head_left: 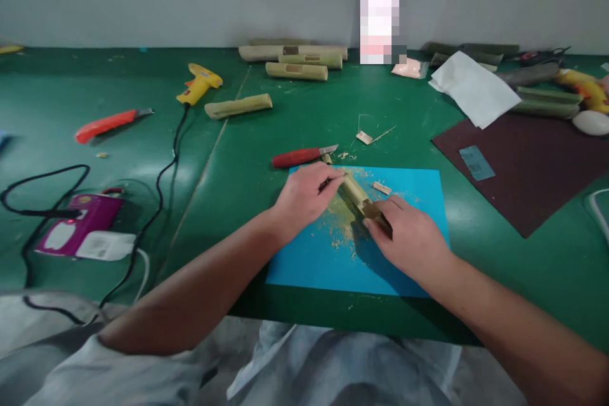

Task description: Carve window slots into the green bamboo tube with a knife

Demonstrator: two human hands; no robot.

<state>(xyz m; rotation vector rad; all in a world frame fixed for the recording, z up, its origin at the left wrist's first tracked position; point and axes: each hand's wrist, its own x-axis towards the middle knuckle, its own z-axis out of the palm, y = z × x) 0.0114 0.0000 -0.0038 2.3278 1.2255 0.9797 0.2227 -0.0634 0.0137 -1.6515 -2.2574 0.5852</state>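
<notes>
A short bamboo tube (354,189) with a cut opening slants between my hands above a blue sheet (304,260). My left hand (307,193) is closed at its far end, fingertips pressed on the rim. My right hand (412,235) wraps round the near end, and a flat brownish patch shows at the thumb; I cannot make out whether it is a separate piece. Shavings and dust lie scattered on the sheet. Just beyond my left hand rests a red-handled knife (297,157), blade pointing right. A small bamboo chip (381,188) lies right of the tube.
More bamboo tubes (297,71) lie along the back, one (238,106) closer. To the left are a yellow glue gun (197,84), a red utility knife (107,125) and a purple power strip (78,222) with cables. A dark brown sheet (528,184) and white paper (476,90) occupy the right.
</notes>
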